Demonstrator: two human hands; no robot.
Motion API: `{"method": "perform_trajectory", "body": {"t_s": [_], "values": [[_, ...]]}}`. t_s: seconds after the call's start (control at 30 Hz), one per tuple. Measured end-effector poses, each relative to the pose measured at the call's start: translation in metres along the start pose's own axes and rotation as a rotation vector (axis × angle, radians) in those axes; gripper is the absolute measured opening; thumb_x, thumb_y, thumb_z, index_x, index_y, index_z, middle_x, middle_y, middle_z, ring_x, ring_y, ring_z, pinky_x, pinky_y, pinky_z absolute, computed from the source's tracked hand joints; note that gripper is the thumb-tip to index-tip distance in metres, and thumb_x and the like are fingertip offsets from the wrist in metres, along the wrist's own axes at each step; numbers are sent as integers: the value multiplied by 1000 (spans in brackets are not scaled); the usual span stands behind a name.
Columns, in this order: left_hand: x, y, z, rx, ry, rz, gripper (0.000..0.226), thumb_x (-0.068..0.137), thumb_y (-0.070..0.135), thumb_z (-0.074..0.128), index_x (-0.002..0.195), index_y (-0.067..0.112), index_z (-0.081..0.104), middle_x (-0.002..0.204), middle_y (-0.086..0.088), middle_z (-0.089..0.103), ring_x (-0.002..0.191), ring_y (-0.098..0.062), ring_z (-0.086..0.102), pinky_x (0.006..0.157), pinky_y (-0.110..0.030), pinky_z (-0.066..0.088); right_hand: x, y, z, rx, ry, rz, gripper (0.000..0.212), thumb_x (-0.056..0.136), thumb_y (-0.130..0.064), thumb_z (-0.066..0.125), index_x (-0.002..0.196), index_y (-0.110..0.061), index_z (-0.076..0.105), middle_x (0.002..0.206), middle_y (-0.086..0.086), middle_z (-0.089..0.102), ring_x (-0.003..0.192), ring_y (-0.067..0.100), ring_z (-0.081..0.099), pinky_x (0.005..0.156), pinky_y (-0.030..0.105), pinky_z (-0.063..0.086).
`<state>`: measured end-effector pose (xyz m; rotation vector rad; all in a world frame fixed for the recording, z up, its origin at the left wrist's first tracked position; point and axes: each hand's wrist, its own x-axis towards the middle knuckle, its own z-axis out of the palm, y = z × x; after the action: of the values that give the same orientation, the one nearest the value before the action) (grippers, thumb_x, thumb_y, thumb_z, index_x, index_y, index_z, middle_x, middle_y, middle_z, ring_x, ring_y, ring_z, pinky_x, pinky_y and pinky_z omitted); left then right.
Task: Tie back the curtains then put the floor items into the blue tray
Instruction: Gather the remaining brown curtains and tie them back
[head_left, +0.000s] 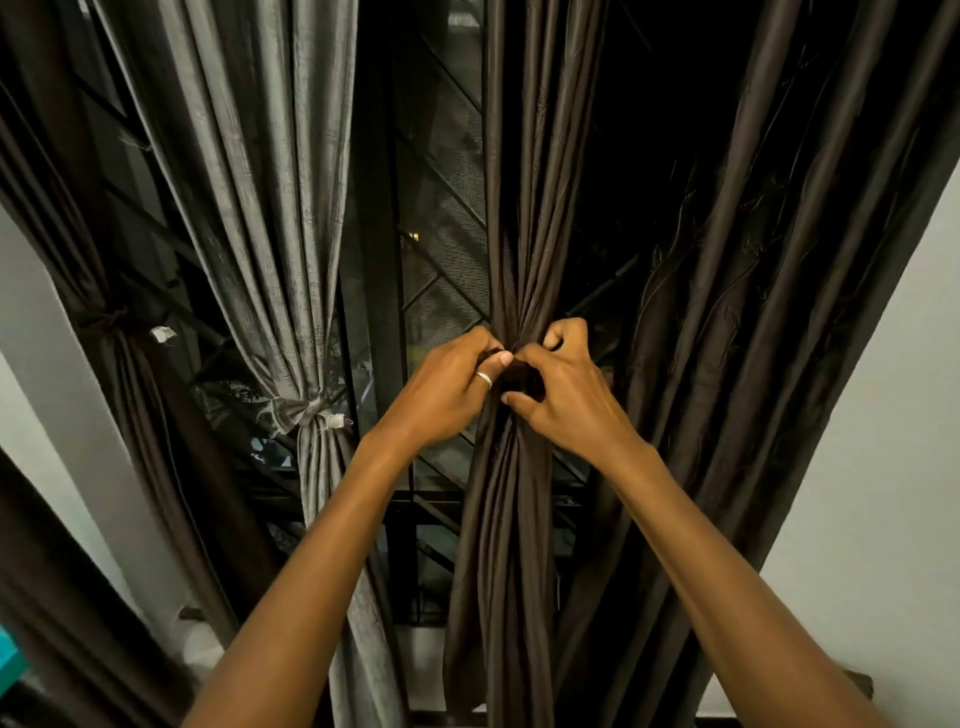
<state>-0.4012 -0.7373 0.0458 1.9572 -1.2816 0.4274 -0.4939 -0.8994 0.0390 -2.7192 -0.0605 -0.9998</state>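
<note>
A dark brown curtain (514, 218) hangs at the middle of the window, bunched at its waist. My left hand (447, 389) and my right hand (561, 389) grip that bunch from either side, fingers closed on a dark tie band (517, 371) wrapped around the fabric. A ring shows on my left hand. The knot itself is hidden under my fingers. To the left, a grey curtain (270, 182) is tied back with a grey band (301, 413). At the far left a dark brown curtain (78, 218) is also tied (111, 319).
Another dark brown embroidered curtain (753, 312) hangs loose on the right against a white wall (883, 467). A black window grille (441, 249) stands behind the curtains. A turquoise edge (8, 665) shows at the lower left.
</note>
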Motion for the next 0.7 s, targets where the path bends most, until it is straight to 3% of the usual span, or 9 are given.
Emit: {"method": "perform_trajectory", "body": {"t_s": [0.2, 0.37, 0.47, 0.7], "values": [[4, 3, 4, -3, 36, -24, 16, 107, 30, 48, 98, 19, 56, 83, 12, 57, 76, -2, 55, 63, -16, 38, 13, -10, -10, -109, -100, 102, 38, 81, -42, 78, 104, -18, 61, 107, 1, 33, 84, 15, 44, 63, 30, 41], [7, 5, 4, -1, 43, -34, 16, 107, 30, 48, 97, 20, 56, 83, 12, 57, 76, -4, 56, 62, -18, 38, 20, -11, -15, -92, -105, 114, 18, 87, -27, 73, 95, -13, 67, 101, 2, 37, 82, 22, 53, 63, 33, 43], [6, 5, 3, -7, 38, -36, 16, 107, 29, 48, 97, 19, 56, 82, 11, 57, 76, -4, 55, 61, -16, 37, 16, -10, -15, -44, -113, 109, 17, 88, -29, 71, 95, -14, 65, 102, 3, 38, 80, 24, 56, 66, 37, 49], [5, 8, 2, -60, 46, -85, 19, 107, 31, 49, 99, 18, 60, 83, 8, 60, 74, -3, 56, 62, -15, 39, 1, -10, -10, -116, 53, 47, 25, 95, -34, 63, 107, -13, 62, 105, -1, 35, 71, 19, 52, 57, 31, 40]]}}
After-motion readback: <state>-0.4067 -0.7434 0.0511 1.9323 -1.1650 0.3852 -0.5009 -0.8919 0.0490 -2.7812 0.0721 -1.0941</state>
